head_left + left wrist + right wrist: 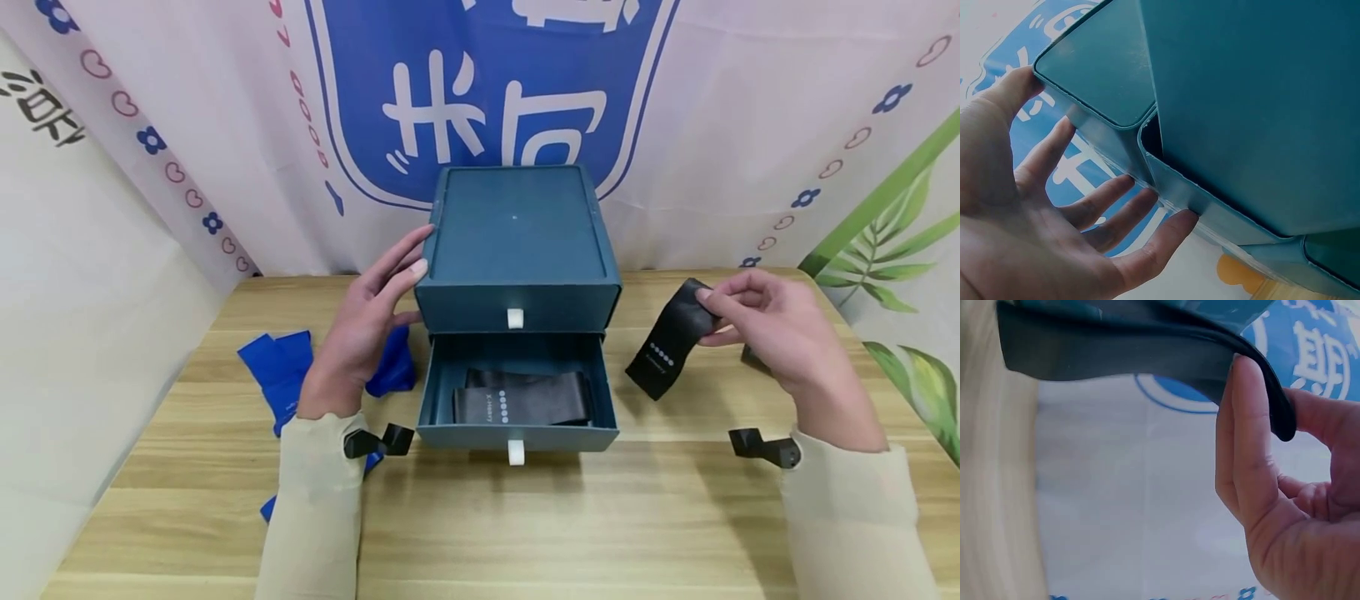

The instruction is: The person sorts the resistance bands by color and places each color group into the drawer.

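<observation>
A dark blue two-drawer box (517,233) stands on the table, its lower drawer (465,439) pulled out. Black resistance bands (543,402) with white dots and lettering lie folded inside that drawer. My left hand (352,333) rests its fingertips against the box's left side; in the left wrist view its fingers (1104,197) are spread along the wall. To the right of the box, my right hand (772,325) pinches one end of another black resistance band (670,342) between thumb and fingers. The band's free end hangs toward the drawer, above the table.
Blue bands (281,371) lie on the wooden table (480,533) left of the box, partly hidden by my left arm. Something dark (752,358) sits behind my right hand, mostly hidden. A printed curtain (690,142) hangs behind the table.
</observation>
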Demonstrator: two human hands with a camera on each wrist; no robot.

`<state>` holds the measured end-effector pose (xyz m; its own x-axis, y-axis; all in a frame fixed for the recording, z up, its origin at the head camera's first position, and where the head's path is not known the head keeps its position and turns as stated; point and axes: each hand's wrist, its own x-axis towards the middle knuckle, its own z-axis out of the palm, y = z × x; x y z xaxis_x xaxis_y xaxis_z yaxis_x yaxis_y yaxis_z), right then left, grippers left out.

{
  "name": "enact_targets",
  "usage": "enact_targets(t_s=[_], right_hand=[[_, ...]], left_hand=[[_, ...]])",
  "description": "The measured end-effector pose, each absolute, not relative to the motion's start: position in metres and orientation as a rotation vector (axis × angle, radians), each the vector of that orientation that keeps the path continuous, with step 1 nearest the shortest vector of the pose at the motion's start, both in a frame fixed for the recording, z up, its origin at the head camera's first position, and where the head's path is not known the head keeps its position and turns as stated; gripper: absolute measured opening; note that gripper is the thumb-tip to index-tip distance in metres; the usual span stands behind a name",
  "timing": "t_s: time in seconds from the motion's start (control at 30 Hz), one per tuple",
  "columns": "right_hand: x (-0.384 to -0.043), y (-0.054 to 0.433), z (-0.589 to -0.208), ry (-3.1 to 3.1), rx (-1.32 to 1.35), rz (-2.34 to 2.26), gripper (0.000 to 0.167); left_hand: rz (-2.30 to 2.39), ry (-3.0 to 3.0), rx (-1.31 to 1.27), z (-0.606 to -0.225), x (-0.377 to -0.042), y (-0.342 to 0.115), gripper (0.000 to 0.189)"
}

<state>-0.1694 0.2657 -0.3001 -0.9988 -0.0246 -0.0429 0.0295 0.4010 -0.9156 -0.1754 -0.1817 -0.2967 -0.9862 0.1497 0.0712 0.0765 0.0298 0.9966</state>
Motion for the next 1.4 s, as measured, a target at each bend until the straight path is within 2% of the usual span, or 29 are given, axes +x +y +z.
enact_targets(t_s=[0.2, 0.4, 0.83, 1.17, 1.4], right_hand=[[-0.155, 0.258, -0.285, 2.641, -0.021, -1.722, 0.029], [-0.140, 0.248, -0.274, 2.473, -0.050, -2.092, 0.012], [-0.117, 0.225, -0.263, 2.040, -0.400, -2.681, 0.005], [-0.107, 0.174, -0.253, 1.970, -0.465, -2.673, 0.005], [-0.102, 0.140, -0.249, 2.012, -0.499, -2.432, 0.006]], left_hand=[[2.141, 2.212, 0.247, -0.297, -0.176, -0.182, 0.051], [2.145, 2.198, 0.249, -0.297, -0.175, -0.182, 0.051], [2.153, 2.196, 0.260, -0.296, -0.176, -0.181, 0.051], [2.148, 2.206, 0.258, -0.295, -0.175, -0.183, 0.051], [2.148, 2.196, 0.262, -0.296, -0.175, -0.183, 0.050]])
